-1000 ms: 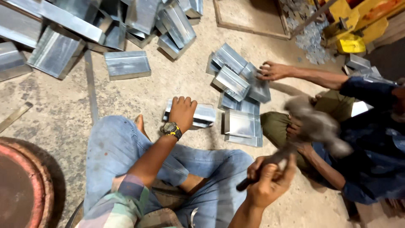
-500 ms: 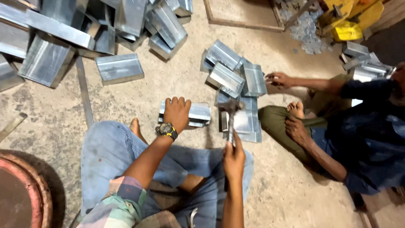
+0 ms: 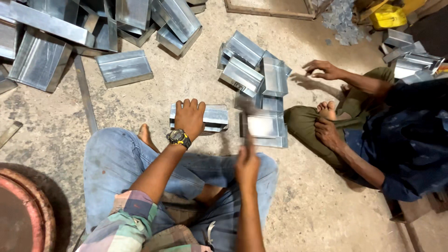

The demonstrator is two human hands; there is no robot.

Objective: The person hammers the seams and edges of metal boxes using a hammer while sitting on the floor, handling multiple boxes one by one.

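Note:
My left hand (image 3: 189,117), with a wristwatch, lies flat on top of a shiny sheet-metal box (image 3: 213,116) on the concrete floor in front of my crossed legs. My right hand (image 3: 247,165) is closed round the handle of a hammer (image 3: 246,122), whose blurred head is just right of the box, over a flat metal tray (image 3: 265,128).
A seated co-worker is at the right, one hand (image 3: 323,70) reaching over the floor, the other (image 3: 326,133) on a bare foot. Several metal trays (image 3: 254,70) lie between us. More metal boxes (image 3: 123,67) are piled at top left. A rusty round rim (image 3: 28,205) is at bottom left.
My right hand swung the hammer down from a raised position at the right to beside the box. The co-worker's far hand lifted off the trays and moved right.

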